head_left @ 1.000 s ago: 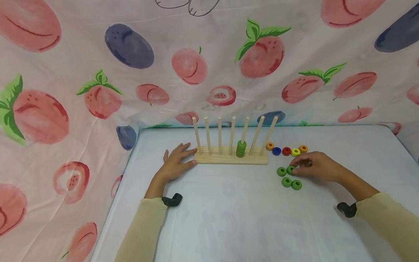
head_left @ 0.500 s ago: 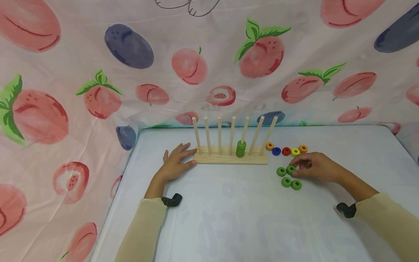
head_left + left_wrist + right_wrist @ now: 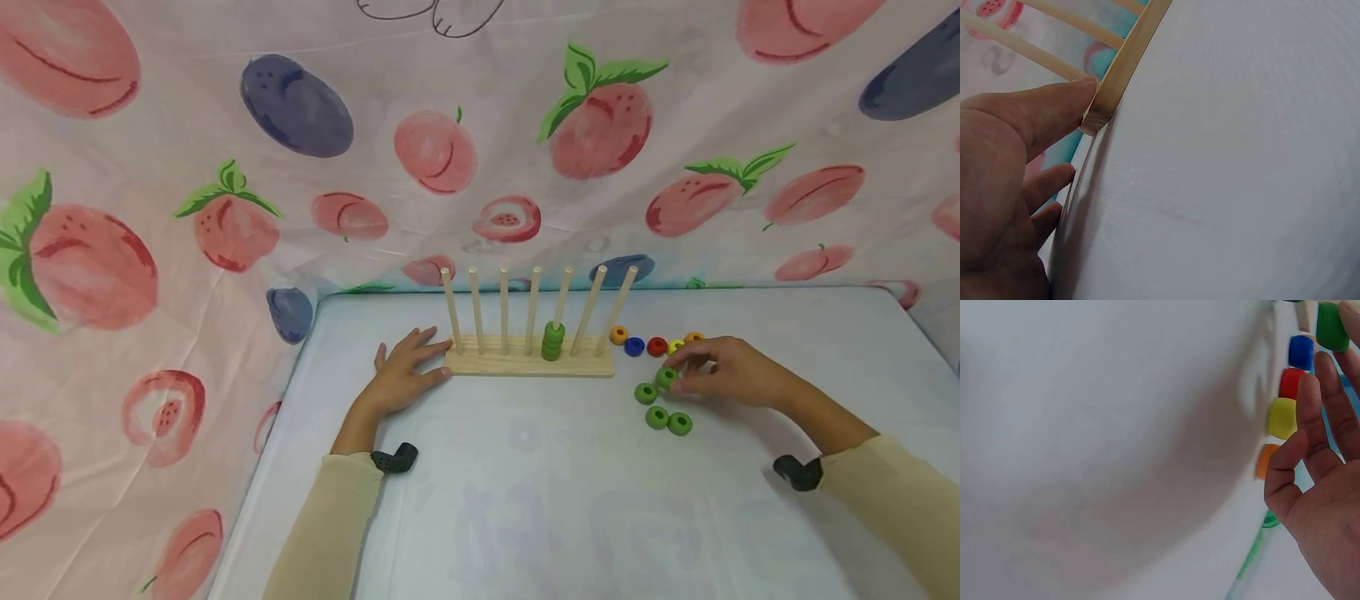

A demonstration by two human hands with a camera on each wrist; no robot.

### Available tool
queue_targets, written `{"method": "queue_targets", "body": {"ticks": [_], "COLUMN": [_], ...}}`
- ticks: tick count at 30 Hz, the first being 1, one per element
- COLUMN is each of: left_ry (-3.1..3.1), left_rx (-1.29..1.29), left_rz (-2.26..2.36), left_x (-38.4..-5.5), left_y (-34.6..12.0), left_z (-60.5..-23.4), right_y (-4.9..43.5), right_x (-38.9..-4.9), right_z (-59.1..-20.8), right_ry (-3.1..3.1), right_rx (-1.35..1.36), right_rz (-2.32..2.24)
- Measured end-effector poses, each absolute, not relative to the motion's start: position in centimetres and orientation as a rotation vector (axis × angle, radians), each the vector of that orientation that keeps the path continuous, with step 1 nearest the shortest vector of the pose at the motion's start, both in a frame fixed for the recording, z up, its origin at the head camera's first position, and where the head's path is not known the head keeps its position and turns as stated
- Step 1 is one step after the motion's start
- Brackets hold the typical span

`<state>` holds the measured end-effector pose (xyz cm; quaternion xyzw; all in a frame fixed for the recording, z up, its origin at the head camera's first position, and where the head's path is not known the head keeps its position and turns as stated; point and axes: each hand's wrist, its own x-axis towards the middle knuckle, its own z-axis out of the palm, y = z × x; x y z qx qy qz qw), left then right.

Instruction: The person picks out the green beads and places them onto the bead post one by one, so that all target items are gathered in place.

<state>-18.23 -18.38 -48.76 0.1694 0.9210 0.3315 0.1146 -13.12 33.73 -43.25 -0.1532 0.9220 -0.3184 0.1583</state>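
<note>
A wooden base with upright pegs (image 3: 491,364) stands near the back of the table, and several green beads (image 3: 552,342) are stacked on one of its pegs. At the base's left end rests my left hand (image 3: 405,375), fingers spread, its thumb touching the wood in the left wrist view. My right hand (image 3: 738,373) pinches a green bead (image 3: 665,379) between thumb and fingertips, a little off the table. In the right wrist view this green bead (image 3: 1332,328) shows at the top edge. Three more green beads (image 3: 657,417) lie just below it on the table.
Behind my right hand a row of loose beads runs along the table: orange (image 3: 618,335), blue (image 3: 634,347), red (image 3: 657,347) and, partly hidden by the hand, yellow (image 3: 675,346) and another orange (image 3: 694,337). A fruit-patterned cloth (image 3: 435,217) hangs at the table's back edge.
My right hand has risen slightly with the green bead, which now sits apart from its neighbours and above the table. The left hand and the peg base stay put.
</note>
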Motion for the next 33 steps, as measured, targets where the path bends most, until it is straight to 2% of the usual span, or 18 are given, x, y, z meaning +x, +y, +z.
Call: {"method": "queue_targets", "body": {"ticks": [14, 33], "left_ry": [2.706, 2.704], "left_rx": [0.489, 0.501], "left_rz": [0.957, 0.977], "left_x": [-18.1, -18.0], "left_y": [-18.4, -18.2], "left_z": [-48.7, -48.5], "right_y": [32.9, 30.2], "right_x": [-14.2, -15.7], "right_z": [-39.7, -31.9], "right_ry": [2.733, 2.882], "right_rx": [-0.491, -0.308], "right_rz": [-0.925, -0.950]}}
